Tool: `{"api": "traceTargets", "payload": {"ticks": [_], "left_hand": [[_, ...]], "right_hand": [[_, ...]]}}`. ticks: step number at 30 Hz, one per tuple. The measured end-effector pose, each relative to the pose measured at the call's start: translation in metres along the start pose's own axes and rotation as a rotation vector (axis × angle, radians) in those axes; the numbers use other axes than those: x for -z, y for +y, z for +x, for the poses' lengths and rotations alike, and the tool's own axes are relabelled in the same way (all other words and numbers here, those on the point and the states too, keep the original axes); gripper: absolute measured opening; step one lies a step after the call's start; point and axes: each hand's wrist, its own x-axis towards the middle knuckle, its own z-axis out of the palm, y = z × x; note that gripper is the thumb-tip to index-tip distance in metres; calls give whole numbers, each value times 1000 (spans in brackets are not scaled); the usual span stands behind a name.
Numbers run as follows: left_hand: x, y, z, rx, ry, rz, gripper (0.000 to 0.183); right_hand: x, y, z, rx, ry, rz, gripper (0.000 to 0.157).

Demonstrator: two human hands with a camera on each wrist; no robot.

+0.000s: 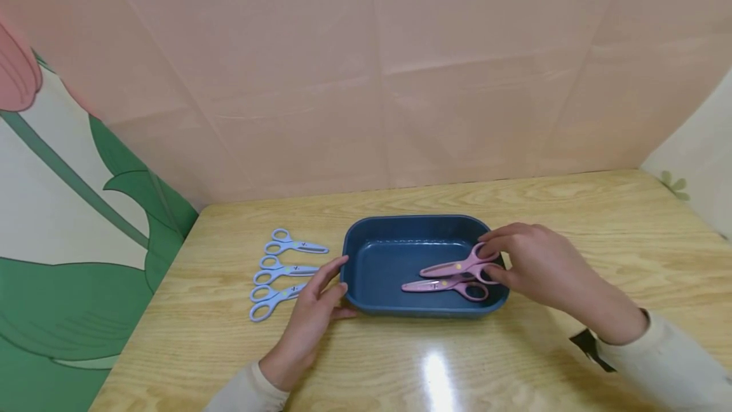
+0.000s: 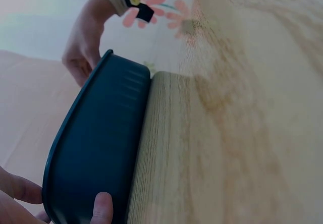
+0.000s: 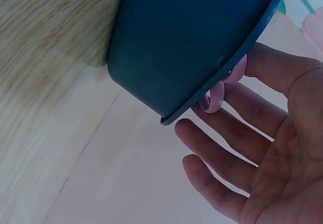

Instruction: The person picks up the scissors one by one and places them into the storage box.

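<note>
Scissors, far pink pair [image 1: 459,267], handle pinched by right hand [image 1: 540,266], left hand [image 1: 310,311] resting spread fingers against blue tray [image 1: 412,312] at left; close-set loops could snag near pink pair [image 1: 438,285] if tugged.

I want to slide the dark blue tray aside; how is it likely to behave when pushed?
The dark blue tray will probably slide rather than tip, since it sits low and broad on the shiny tabletop. It looks thin-walled and evenly shaped, suggesting fairly stiff, light plastic. The lower pink scissors lying inside might shift.
</note>
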Motion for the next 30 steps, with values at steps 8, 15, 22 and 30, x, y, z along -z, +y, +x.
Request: {"api": "traceTargets", "payload": {"ticks": [8, 15, 22, 30], "left_hand": [[0, 0, 0, 2, 1, 1, 48], [0, 0, 0, 5, 1, 2, 48], [0, 1, 0, 10, 1, 8, 48], [0, 1, 0, 11, 3, 7, 48]], "right_hand": [[-2, -1, 1, -9, -24, 24, 15], [-8, -2, 1, 13, 19, 9, 17], [-13, -2, 1, 39, 55, -14, 19], [-14, -3, 2, 30, 68, -29, 19]]}}
